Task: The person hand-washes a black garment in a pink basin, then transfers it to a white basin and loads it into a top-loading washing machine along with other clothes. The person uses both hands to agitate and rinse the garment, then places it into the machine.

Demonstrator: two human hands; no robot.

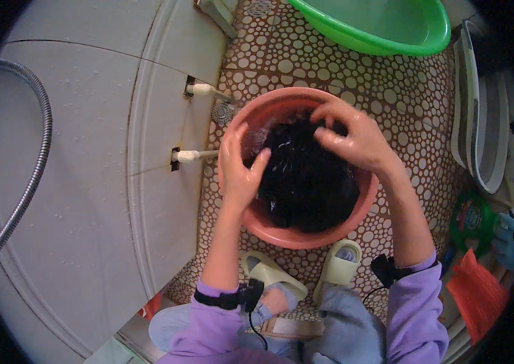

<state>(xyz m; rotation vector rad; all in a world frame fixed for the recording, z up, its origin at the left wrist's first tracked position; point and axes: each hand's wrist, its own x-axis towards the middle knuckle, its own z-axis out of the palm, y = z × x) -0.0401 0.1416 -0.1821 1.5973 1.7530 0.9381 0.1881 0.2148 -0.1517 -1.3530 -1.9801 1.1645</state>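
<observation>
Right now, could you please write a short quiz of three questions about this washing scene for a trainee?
1. True or false: the dark wet cloth lies in the round pink plastic basin.
2. Which basin stands farther from the person? A) a blue one B) the green plastic basin C) a white one
3. Fill in: the left hand and the right hand both press on the ____.

Key: 1 true; 2 B; 3 cloth.
</observation>
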